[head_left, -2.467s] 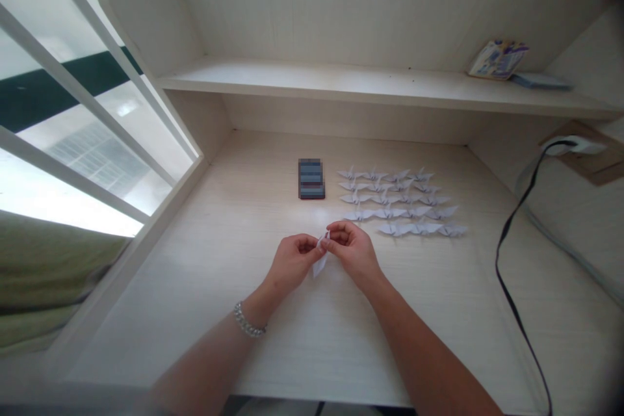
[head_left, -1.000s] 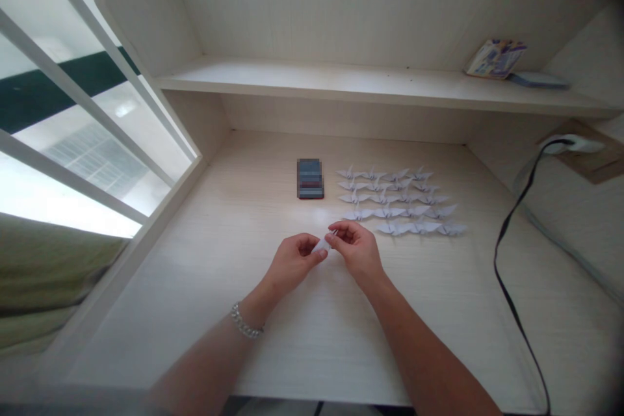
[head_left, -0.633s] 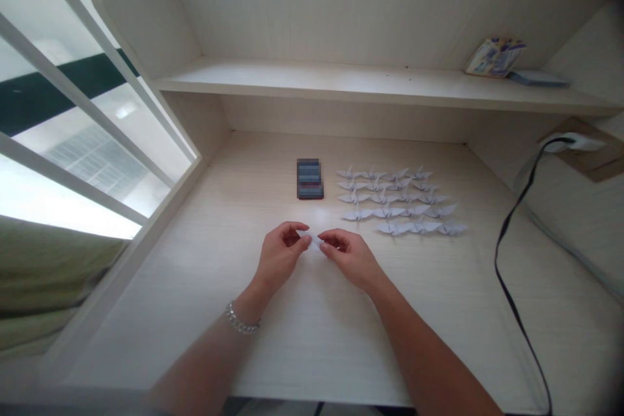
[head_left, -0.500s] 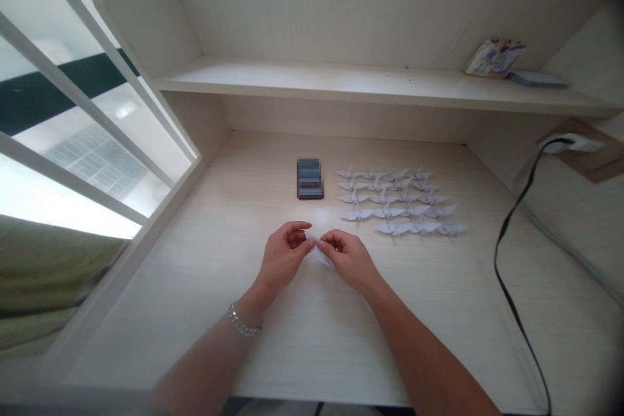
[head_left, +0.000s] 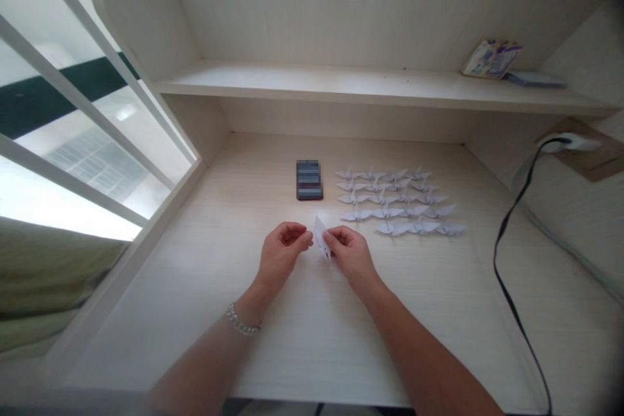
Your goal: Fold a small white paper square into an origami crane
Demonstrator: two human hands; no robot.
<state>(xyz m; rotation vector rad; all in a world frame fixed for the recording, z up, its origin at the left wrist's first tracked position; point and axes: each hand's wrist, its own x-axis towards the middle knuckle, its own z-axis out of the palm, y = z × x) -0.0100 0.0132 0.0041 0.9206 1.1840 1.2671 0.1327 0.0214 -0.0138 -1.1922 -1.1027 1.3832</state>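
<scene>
A small folded piece of white paper (head_left: 320, 234) stands upright between my hands, long and pointed at its top, with narrow points at the bottom. My right hand (head_left: 353, 253) pinches its right side between thumb and fingers. Just left of the paper is my left hand (head_left: 283, 252), its fingers curled and the thumb tip close against the fingertips; no paper shows in it. To the right, several white paper cranes (head_left: 387, 213) sit in rows on the desk.
A dark phone (head_left: 309, 180) with a blurred screen lies beyond my hands on the pale desk (head_left: 205, 273). Above runs a shelf (head_left: 292, 75) holding a colourful box (head_left: 491, 58) and a flat item. A black cable (head_left: 497, 253) hangs from a plug at right.
My left fingers have come off the paper and moved slightly left. The paper has turned more upright in my right hand, showing more of its face.
</scene>
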